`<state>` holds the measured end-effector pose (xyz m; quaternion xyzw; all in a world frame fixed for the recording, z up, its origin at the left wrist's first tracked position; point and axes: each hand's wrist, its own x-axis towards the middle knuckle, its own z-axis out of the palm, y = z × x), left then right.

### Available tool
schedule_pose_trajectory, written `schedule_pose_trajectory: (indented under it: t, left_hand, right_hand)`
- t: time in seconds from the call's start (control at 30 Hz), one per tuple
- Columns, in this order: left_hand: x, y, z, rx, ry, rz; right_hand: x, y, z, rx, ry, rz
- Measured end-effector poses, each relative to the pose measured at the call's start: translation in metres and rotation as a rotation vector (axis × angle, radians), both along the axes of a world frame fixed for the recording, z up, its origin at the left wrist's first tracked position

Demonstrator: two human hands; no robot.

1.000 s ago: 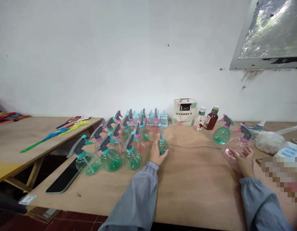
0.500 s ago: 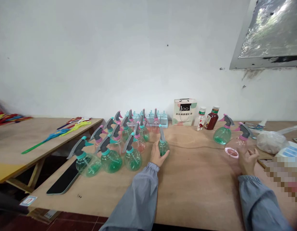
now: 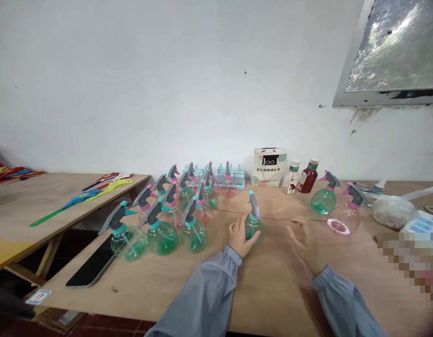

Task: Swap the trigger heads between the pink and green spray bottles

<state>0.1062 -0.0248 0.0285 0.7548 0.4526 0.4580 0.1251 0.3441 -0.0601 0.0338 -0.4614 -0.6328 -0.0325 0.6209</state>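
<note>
My left hand (image 3: 241, 236) is closed around the near left side of a green spray bottle (image 3: 254, 224) with a grey and turquoise trigger head. That bottle stands upright near the middle of the table. To its right, my right hand (image 3: 305, 243) is over the table with fingers apart and nothing in it, slightly blurred. Further right stand a green spray bottle with a pink collar (image 3: 323, 201) and a clear pinkish spray bottle (image 3: 344, 215). On the left, several green and pink spray bottles (image 3: 162, 236) stand in a group.
A black phone (image 3: 92, 264) lies by the left edge of the wooden table (image 3: 272, 290). Along the wall are light-blue racks (image 3: 237, 178), a paper bag (image 3: 269, 168), a white-capped bottle (image 3: 292, 177) and a dark red bottle (image 3: 308, 176). A plastic bag (image 3: 395, 209) lies at the right.
My left hand has moved the green spray bottle to the right and nearer. My right hand has left the pinkish bottle's side and moved left toward the green one.
</note>
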Motion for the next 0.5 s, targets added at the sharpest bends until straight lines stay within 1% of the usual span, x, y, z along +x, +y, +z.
schedule_pose_trajectory:
  t: [0.07, 0.13, 0.2, 0.23, 0.3, 0.37, 0.4, 0.43, 0.47, 0.5]
  left_hand:
    - [0.001, -0.008, 0.001, 0.068, 0.076, 0.003]
    - [0.001, -0.012, -0.001, 0.148, 0.094, -0.049]
    - [0.000, -0.011, -0.002, 0.203, 0.031, -0.109]
    - [0.000, -0.006, 0.000, 0.213, -0.038, -0.107]
    - [0.000, 0.014, 0.009, 0.209, -0.238, -0.011]
    - [0.001, 0.045, 0.025, 0.185, -0.432, 0.157]
    - [0.002, 0.063, 0.035, 0.168, -0.474, 0.226]
    - [0.003, 0.081, 0.045, 0.122, -0.474, 0.314]
    - [0.004, 0.098, 0.055, 0.050, -0.415, 0.402]
    - [0.005, 0.114, 0.063, -0.007, -0.344, 0.461]
  right_hand:
    - [-0.031, 0.008, 0.016, -0.131, 0.001, 0.171]
    - [-0.053, 0.015, 0.028, -0.223, 0.018, 0.304]
    - [-0.065, 0.018, 0.036, -0.268, 0.027, 0.408]
    - [-0.068, 0.019, 0.038, -0.282, 0.038, 0.450]
    - [-0.071, 0.019, 0.039, -0.303, 0.081, 0.510]
    - [-0.070, 0.019, 0.037, -0.310, 0.127, 0.517]
    - [-0.068, 0.020, 0.036, -0.301, 0.134, 0.500]
    - [-0.067, 0.020, 0.034, -0.286, 0.128, 0.478]
    - [-0.065, 0.021, 0.033, -0.271, 0.113, 0.460]
    - [-0.063, 0.022, 0.031, -0.256, 0.095, 0.446]
